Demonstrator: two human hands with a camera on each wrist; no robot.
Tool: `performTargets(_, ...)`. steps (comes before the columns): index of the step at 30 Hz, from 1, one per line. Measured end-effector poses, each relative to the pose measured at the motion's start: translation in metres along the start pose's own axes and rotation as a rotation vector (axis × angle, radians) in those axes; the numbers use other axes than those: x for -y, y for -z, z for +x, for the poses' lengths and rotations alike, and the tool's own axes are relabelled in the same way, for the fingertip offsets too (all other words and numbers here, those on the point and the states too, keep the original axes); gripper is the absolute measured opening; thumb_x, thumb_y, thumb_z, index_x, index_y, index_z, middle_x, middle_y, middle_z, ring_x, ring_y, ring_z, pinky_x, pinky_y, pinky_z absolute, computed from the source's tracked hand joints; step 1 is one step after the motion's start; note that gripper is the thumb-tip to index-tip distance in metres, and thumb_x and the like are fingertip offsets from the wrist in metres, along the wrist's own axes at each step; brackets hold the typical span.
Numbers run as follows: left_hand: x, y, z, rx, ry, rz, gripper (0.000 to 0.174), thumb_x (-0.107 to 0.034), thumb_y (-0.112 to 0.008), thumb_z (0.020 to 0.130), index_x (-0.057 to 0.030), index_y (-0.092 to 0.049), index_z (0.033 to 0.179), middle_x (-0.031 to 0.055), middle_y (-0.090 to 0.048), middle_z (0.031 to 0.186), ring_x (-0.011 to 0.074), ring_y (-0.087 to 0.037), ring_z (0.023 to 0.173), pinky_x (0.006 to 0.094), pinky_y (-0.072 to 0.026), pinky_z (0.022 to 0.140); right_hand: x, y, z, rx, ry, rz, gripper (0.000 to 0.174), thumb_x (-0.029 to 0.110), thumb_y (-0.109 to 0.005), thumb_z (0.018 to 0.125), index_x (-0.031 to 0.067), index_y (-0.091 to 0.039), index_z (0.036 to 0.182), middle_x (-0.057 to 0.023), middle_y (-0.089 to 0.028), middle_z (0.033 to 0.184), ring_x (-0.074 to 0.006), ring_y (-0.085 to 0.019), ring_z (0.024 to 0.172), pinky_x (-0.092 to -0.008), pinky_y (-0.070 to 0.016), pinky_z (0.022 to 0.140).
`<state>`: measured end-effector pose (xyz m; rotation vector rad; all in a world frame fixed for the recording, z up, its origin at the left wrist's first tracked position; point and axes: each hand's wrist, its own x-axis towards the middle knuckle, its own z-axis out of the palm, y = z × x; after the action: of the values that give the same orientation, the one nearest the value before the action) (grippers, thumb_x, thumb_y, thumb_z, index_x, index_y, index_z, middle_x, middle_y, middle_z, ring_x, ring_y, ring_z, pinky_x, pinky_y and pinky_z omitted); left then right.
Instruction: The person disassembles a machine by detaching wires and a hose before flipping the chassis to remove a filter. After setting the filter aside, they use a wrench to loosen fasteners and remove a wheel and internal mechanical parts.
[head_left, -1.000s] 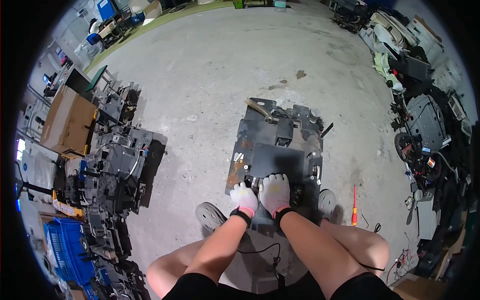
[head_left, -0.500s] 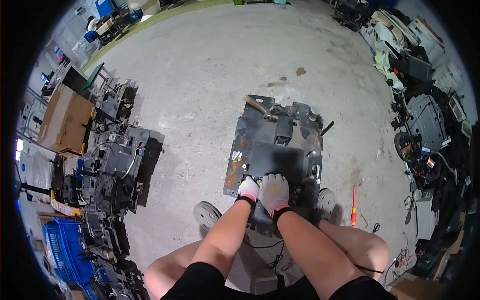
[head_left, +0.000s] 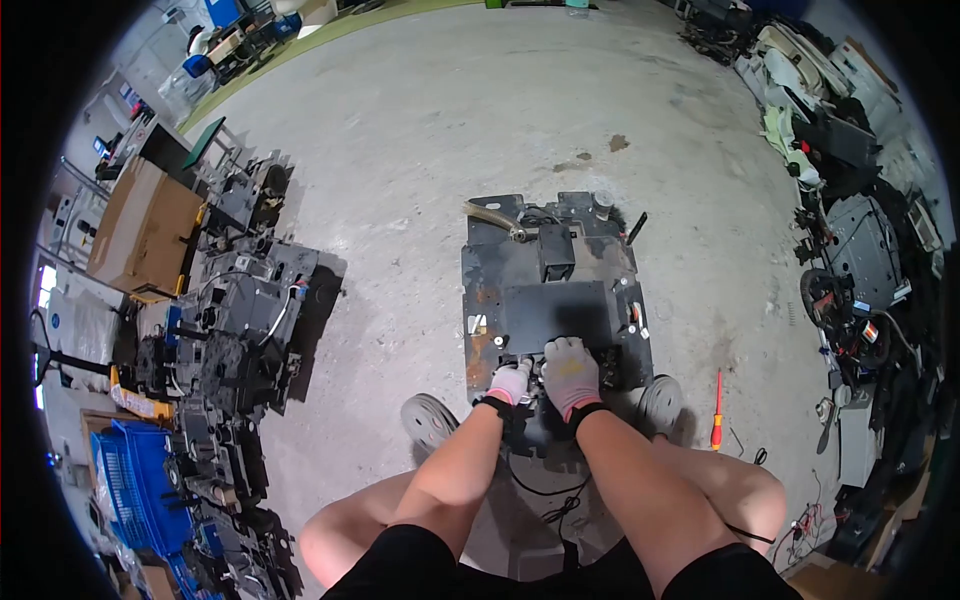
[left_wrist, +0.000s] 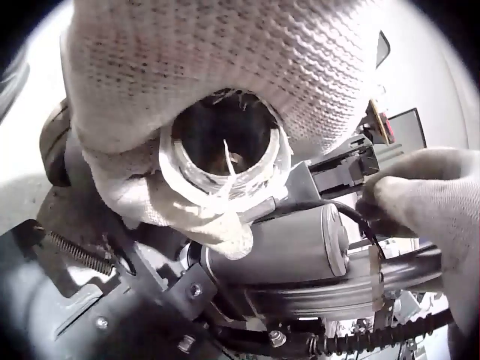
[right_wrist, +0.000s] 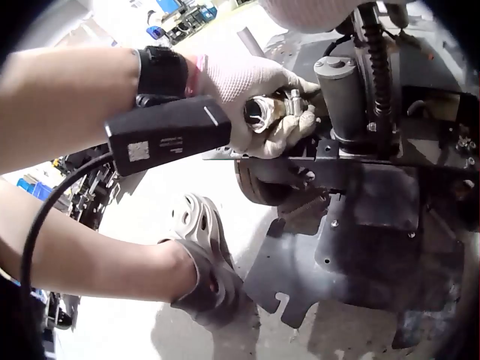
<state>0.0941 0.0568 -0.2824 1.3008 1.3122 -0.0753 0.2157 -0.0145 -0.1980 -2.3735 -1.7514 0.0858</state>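
Note:
A dark metal machine base point(head_left: 555, 312) with a flat panel lies on the floor between the person's feet. The gloved left hand point(head_left: 511, 381) is at its near edge, fingers curled round a short hollow tube point(left_wrist: 279, 169) with a ragged whitish rim. A grey cylinder point(left_wrist: 274, 244), like a motor, lies just below that tube in the left wrist view. To its right, the gloved right hand point(head_left: 571, 371) curls over the frame bars point(left_wrist: 420, 266), beside a black cable point(left_wrist: 346, 213). A ribbed black rod point(right_wrist: 375, 71) runs up to the right hand.
A red-and-yellow screwdriver point(head_left: 717, 412) lies on the floor at the right. Dismantled machine parts point(head_left: 245, 310), a cardboard box point(head_left: 143, 230) and a blue crate point(head_left: 140, 485) line the left side. Scrap parts point(head_left: 860, 250) are heaped at the right.
The left hand has moved in from the left to the machine's near edge and now grips the tube. The right hand stays on the frame. The head view has shifted slightly.

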Motion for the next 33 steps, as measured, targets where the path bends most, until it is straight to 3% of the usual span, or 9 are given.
performTargets(3,0.024,-0.005,-0.01,-0.104,-0.199,0.25,0.053,-0.045,-0.05,0.097,0.0025,-0.067,0.113,0.0269,-0.068,0.105,0.0421,-0.063,0.106,0.0435,-0.0471,0.095,-0.009,0.002,0.01,0.048,0.123,-0.06,0.015,0.022,-0.065,0.079,0.0102,-0.064,0.088,-0.008,-0.063,0.095,-0.0263,-0.059,0.098,-0.036,-0.0517,0.084)
performTargets(6,0.004,0.042,-0.043,0.144,-0.14,0.052,0.044,-0.037,-0.052,0.099,0.0043,-0.066,0.106,0.0195,-0.071,0.091,0.0274,-0.071,0.078,0.0375,-0.0563,0.067,-0.013,-0.003,0.016,0.096,0.19,-0.122,0.014,0.024,-0.064,0.083,0.0119,-0.064,0.089,-0.006,-0.063,0.096,-0.0245,-0.062,0.095,-0.0368,-0.0543,0.077)
performTargets(8,-0.005,0.076,-0.035,0.01,-0.26,-0.211,0.039,-0.034,-0.052,0.101,0.0018,-0.065,0.089,0.0129,-0.07,0.083,0.0172,-0.066,0.066,0.0297,-0.0519,0.055,-0.016,-0.003,0.016,0.079,0.224,-0.113,0.014,0.025,-0.064,0.083,0.0119,-0.064,0.09,-0.0059,-0.063,0.096,-0.0242,-0.063,0.094,-0.0364,-0.055,0.075)
performTargets(9,-0.034,0.093,-0.063,-0.076,-0.245,-0.455,0.037,-0.032,-0.054,0.099,0.0027,-0.067,0.094,0.012,-0.07,0.083,0.0176,-0.066,0.068,0.0308,-0.0529,0.059,-0.019,-0.002,0.017,0.084,0.237,-0.12,0.015,0.025,-0.065,0.083,0.0121,-0.064,0.09,-0.0059,-0.063,0.096,-0.0242,-0.063,0.094,-0.0364,-0.055,0.075)
performTargets(15,-0.016,0.18,-0.051,-0.923,-0.38,0.248,0.041,-0.025,-0.064,0.088,-0.0021,-0.06,0.122,0.0216,-0.064,0.119,0.0374,-0.061,0.11,0.0435,-0.0476,0.093,-0.028,0.012,0.009,0.127,0.371,-0.059,0.014,0.025,-0.064,0.084,0.0113,-0.064,0.089,-0.0063,-0.061,0.094,-0.0265,-0.061,0.09,-0.0393,-0.0534,0.075)
performTargets(19,-0.021,0.2,-0.073,-0.924,-0.448,0.829,0.058,-0.019,-0.058,0.088,-0.0053,-0.043,0.142,0.0179,-0.043,0.148,0.034,-0.04,0.137,0.0451,-0.0315,0.112,-0.036,0.018,-0.003,0.162,0.461,-0.038,0.014,0.024,-0.064,0.081,0.0109,-0.063,0.086,-0.0063,-0.06,0.091,-0.0256,-0.06,0.087,-0.0387,-0.0503,0.075)
performTargets(26,0.006,0.21,-0.015,-0.691,-0.643,1.489,0.054,-0.016,-0.041,0.094,-0.0081,-0.036,0.148,0.0145,-0.036,0.154,0.0287,-0.03,0.145,0.0438,-0.0191,0.12,-0.044,0.04,-0.019,0.193,0.566,-0.046,0.015,0.024,-0.065,0.08,0.0102,-0.063,0.086,-0.0058,-0.061,0.094,-0.0249,-0.06,0.09,-0.0381,-0.0502,0.079)
performTargets(30,0.028,0.199,0.014,-0.688,-0.385,1.385,0.047,-0.016,-0.042,0.096,-0.0087,-0.043,0.143,0.0156,-0.053,0.138,0.03,-0.054,0.126,0.0429,-0.0377,0.109,-0.059,0.04,-0.025,0.214,0.614,-0.023,0.019,0.024,-0.066,0.08,0.0084,-0.064,0.09,-0.0072,-0.064,0.099,-0.0261,-0.061,0.094,-0.0378,-0.0506,0.081)
performTargets(33,0.044,0.2,0.025,-0.619,-0.316,1.14,0.024,-0.017,-0.045,0.095,-0.0105,-0.061,0.113,0.0128,-0.07,0.089,0.0322,-0.071,0.081,0.0454,-0.0565,0.07,-0.069,0.039,-0.03,0.25,0.686,0.019,0.027,0.024,-0.068,0.079,0.0044,-0.065,0.097,-0.0104,-0.065,0.106,-0.0281,-0.061,0.1,-0.0372,-0.0503,0.086)
